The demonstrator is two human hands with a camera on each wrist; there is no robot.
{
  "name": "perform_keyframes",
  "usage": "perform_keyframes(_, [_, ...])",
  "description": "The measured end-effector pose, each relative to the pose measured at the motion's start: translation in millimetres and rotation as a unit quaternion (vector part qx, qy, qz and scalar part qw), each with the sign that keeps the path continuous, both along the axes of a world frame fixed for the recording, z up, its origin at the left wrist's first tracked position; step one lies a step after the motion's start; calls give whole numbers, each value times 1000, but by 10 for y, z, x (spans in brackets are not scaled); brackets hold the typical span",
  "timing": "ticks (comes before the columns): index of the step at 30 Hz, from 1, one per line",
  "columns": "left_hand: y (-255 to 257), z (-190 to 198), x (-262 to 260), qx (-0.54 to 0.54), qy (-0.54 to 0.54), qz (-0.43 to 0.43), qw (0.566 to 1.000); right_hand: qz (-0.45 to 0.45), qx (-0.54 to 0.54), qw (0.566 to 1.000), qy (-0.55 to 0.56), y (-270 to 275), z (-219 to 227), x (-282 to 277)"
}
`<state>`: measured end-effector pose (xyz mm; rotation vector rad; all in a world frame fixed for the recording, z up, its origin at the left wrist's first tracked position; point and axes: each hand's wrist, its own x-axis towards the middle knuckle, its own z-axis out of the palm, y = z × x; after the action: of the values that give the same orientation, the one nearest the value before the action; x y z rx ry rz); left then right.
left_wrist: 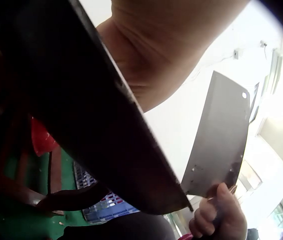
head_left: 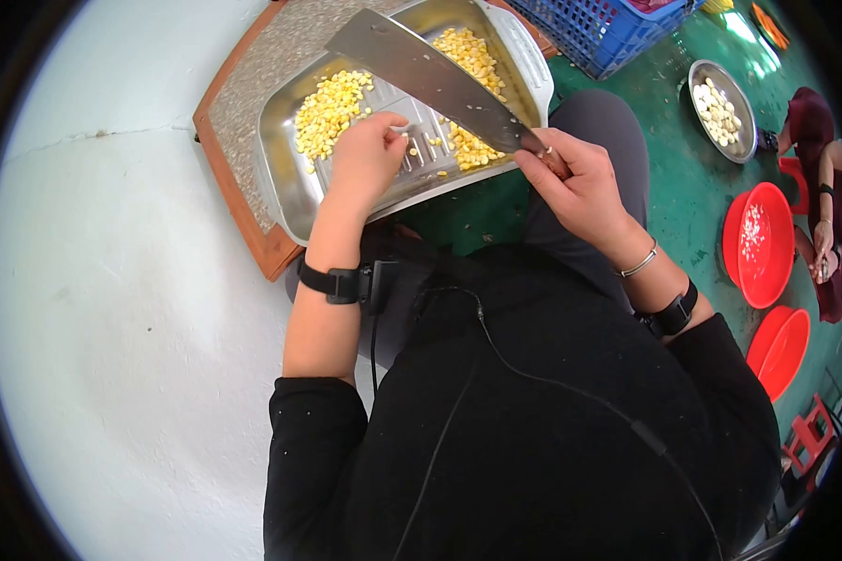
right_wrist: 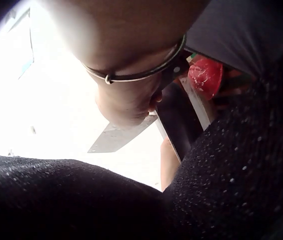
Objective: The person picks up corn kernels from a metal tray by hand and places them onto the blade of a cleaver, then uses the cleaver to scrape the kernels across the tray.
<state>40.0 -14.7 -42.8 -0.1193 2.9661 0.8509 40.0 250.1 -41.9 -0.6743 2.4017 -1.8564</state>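
Observation:
In the head view my right hand [head_left: 580,182] grips the handle of a broad metal cleaver [head_left: 430,84]. Its blade slants up and left across a metal tray [head_left: 269,192]. Two heaps of small yellow corn kernels [head_left: 332,112] lie in the tray, left and right, with a few loose ones between. Over the tray's near side, beside the left heap, is my left hand [head_left: 360,159], index finger and thumb bent toward each other; I cannot tell whether they hold anything. The left wrist view shows the cleaver [left_wrist: 219,130] upright in the right hand [left_wrist: 219,215].
A wood-edged table [head_left: 239,122] bears the tray, with a white wall [head_left: 131,280] to its left. On the green floor are a blue crate [head_left: 608,37], a metal bowl [head_left: 747,136] of pale pieces, and red basins [head_left: 772,248]. Another person [head_left: 814,187] sits far right.

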Motion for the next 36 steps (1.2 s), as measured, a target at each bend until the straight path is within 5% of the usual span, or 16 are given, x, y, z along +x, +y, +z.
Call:
perform_keyframes(1, [15,32,-4,1,-2,-1,1000,1,-2,1000,0,8,6,2])
perform_keyframes(3, [27,117,-4,295,-41,78,951,1,-4,1000,-3,1,10,8])
perform_keyframes(4, [50,179,16,295,-42,80,951,1,-7,1000,-5,-14,12,8])
perform_keyframes(6, [135,320,89,469,-56,143,870,2,-9,1000,-1,-40,13,13])
perform_keyframes(9, [188,400,180,530,-46,149,833,3,-17,1000,7,-67,16,18])
perform_keyframes(31, [210,368,272,563,-20,98,820,37,-45,998,37,-78,30,51])
perform_keyframes(36, [220,371,272,516,-43,70,853,40,-52,997,34,-82,30,45])
